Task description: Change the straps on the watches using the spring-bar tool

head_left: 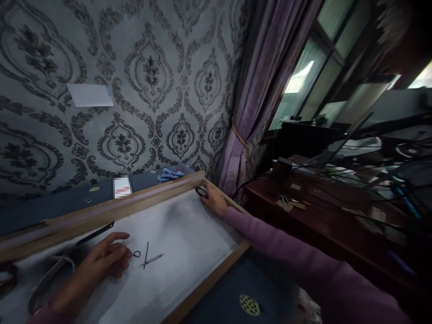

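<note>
Right hand (pixel 215 200) reaching to the wooden tray's (pixel 212 279) far right corner, I have my fingers at a black loop (pixel 201 192); whether they grip it or only touch it, I cannot tell. My left hand (pixel 108 258) is over the tray's left part, fingers loosely spread, with nothing visible in them. Just right of its fingertips lie a small ring (pixel 137 254), a black stick (pixel 147 252) and a slim tool (pixel 155 258), the last two crossing. I judge the raised sides are what keep such small pieces from straying, and the pale base makes dark ones easy to spot. A dark strip (pixel 96 234) lies by the far side, behind my left hand. My right forearm passes over the right-hand side, so that edge limits it most. Between my hands, the middle of the base leaves plenty of room for moving.
</note>
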The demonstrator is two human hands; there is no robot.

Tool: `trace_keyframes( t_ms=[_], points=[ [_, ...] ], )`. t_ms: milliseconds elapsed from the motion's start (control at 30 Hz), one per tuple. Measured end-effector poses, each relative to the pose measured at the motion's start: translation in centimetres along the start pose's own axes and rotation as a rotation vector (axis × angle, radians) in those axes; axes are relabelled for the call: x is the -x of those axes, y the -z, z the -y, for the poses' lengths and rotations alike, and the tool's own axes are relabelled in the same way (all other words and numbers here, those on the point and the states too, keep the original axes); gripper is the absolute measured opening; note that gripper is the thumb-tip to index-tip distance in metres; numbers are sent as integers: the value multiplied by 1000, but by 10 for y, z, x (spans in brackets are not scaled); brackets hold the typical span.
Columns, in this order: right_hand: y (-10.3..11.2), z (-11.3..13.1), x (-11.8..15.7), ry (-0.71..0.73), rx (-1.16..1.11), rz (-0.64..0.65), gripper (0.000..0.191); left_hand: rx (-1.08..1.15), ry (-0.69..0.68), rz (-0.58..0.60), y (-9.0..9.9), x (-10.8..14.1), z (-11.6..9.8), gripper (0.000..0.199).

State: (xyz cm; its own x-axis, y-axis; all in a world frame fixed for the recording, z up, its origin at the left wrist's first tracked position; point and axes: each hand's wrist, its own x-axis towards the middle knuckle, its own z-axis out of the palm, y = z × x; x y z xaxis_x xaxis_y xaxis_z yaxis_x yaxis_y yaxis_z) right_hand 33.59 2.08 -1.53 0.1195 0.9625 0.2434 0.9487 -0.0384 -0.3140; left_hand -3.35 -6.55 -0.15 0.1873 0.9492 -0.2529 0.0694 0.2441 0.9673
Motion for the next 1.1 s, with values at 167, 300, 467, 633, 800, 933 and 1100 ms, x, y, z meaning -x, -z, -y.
trace_keyframes(
  t_ms=[167,300,467,633,800,933,1100],
  points=[
    [5,4,3,15,64,18,48,-73,-20,52,-1,0,-4,52],
    [11,8,5,37,86,5,50,-231,-101,215,-10,10,-10,37],
    [15,22,5,136,164,-74,23,-421,-195,318,-25,25,-10,17],
    [9,55,19,448,47,92,32,-581,-334,294,-25,34,-23,10],
    [-3,104,43,721,-169,275,39,-589,-421,132,15,32,-53,10],
    [-11,140,53,817,-296,332,38,-531,-439,-172,79,38,-75,19],
    [-28,166,57,845,-389,359,32,-459,-437,-522,151,53,-72,32]
  ],
)
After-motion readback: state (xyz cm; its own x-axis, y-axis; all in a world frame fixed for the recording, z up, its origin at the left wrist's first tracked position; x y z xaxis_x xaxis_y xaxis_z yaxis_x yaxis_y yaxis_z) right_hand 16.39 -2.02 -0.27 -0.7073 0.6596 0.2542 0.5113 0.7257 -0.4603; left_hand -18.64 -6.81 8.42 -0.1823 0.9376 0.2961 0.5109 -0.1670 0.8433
